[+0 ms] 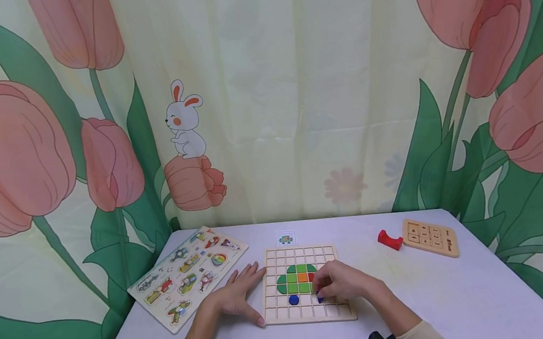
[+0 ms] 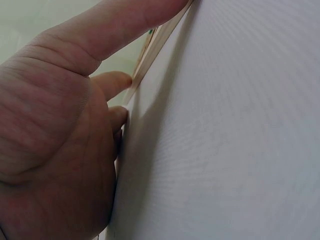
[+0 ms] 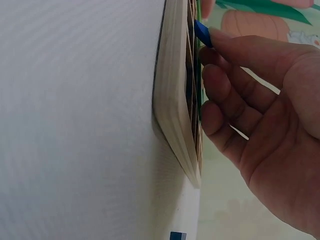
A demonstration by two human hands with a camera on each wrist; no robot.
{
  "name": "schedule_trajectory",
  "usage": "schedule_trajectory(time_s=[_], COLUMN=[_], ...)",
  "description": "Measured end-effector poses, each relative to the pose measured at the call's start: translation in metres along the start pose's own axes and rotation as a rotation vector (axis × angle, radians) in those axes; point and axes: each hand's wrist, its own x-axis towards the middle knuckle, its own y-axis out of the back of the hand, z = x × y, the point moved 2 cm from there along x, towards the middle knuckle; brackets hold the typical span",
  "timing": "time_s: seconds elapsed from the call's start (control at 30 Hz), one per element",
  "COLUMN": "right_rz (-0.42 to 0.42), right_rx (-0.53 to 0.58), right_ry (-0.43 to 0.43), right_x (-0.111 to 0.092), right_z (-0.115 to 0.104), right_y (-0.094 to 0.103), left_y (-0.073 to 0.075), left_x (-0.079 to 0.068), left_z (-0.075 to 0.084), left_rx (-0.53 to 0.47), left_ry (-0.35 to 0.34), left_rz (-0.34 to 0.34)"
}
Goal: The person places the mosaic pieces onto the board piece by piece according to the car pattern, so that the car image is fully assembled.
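A wooden grid board (image 1: 312,322) lies on the white table, bearing green, orange and red pieces (image 1: 302,277) grouped in its middle. One blue round piece (image 1: 293,299) sits in a lower cell. My right hand (image 1: 344,281) is over the board's right half and pinches a small blue piece (image 3: 203,34) between thumb and index finger, close over the grid. The other fingers curl loosely below. Spread out at the board's left side, my left hand (image 1: 236,297) touches the frame with its fingertips and its thumb (image 2: 130,25).
A small printed card (image 1: 286,238) with a coloured grid picture lies behind the board. A picture puzzle board (image 1: 188,272) lies slanted at the left. Toward the back right are a red arch-shaped block (image 1: 390,240) and a wooden number board (image 1: 430,238). Behind hangs a tulip-print curtain (image 1: 267,111).
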Motion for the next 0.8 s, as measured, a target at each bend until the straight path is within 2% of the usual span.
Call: schedule_trajectory(time_s=[0.6, 0.8], right_rz=[-0.010, -0.011], right_rx=[-0.047, -0.032], right_ry=[0.029, 0.005], right_x=[0.0010, 0.0005], right_z=[0.0037, 0.0055], right_y=[-0.0010, -0.0009], left_y=[0.0006, 0.0000], left_x=[-0.0007, 0.0005], left_z=[-0.0002, -0.0009], left_rx=[0.003, 0.014], left_ry=[0.002, 0.004], left_rz=[0.001, -0.001])
